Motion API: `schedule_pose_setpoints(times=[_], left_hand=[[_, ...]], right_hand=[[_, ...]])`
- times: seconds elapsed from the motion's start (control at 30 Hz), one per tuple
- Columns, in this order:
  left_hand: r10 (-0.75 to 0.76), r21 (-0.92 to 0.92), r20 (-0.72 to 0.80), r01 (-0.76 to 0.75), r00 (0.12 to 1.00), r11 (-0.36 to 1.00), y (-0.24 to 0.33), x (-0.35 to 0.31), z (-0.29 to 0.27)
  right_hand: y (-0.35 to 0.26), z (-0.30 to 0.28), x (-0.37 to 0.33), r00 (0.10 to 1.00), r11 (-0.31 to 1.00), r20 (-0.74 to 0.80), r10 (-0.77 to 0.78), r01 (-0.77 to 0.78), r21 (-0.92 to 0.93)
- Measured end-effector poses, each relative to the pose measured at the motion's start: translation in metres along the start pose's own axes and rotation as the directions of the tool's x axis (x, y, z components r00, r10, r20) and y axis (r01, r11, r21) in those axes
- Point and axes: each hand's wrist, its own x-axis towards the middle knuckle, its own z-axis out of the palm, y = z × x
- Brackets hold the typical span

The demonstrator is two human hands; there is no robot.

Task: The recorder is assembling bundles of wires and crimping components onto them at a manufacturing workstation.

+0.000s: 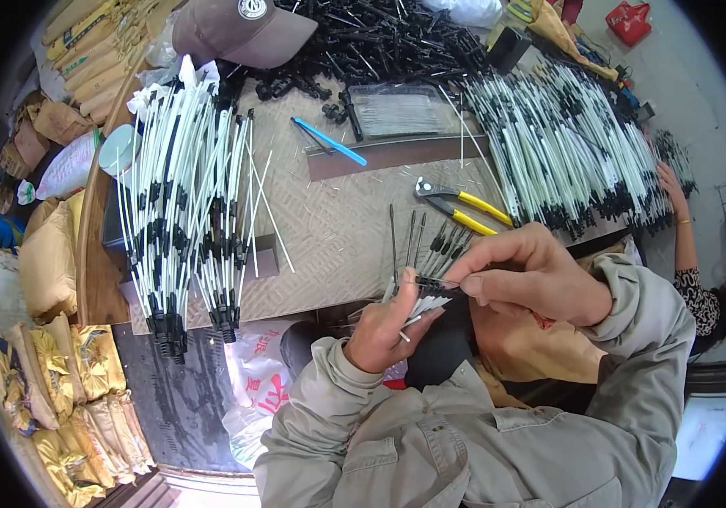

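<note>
My left hand [388, 326] is closed around a bundle of thin rods [437, 247], held over the table's near edge. Black shafts fan out from its far side, and white ends show by the palm. The thumb is raised against the bundle. My right hand [532, 284] pinches a thin dark pin-like piece [435, 282] between thumb and forefinger, its length lying across the bundle toward the left thumb. Just beyond the hands lie pincers [481, 203] with yellow handles. Farther off is a clear box [395, 114] of fine needle-like pieces.
White rods with black fittings lie in bundles at the left [181, 161] and in a large pile at the right [562, 144]. A cap [244, 32], a heap of black parts [388, 38] and a blue-handled tool [331, 141] lie beyond. Another person's hand [674, 188] touches the right pile.
</note>
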Motion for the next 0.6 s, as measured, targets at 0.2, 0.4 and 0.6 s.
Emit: schedule_pose_setpoints(times=[0.2, 0.4, 0.6], left_hand=[[0.027, -0.011, -0.034, -0.027, 0.999, 1.0, 0.003, 0.002, -0.003], [0.01, -0.094, -0.068, -0.017, 0.998, 0.995, -0.01, -0.009, 0.008], [-0.236, -0.311, 0.011, 0.227, 0.972, 0.923, -0.003, -0.011, 0.006]], right_hand=[[-0.004, -0.008, -0.004, 0.886, 0.574, 0.238, -0.398, 0.442, -0.689], [-0.002, -0.007, -0.011, 0.95, 0.671, 0.101, -0.297, 0.282, -0.686], [-0.011, -0.02, -0.002, 0.789, 0.682, 0.402, 0.465, -0.608, 0.405]])
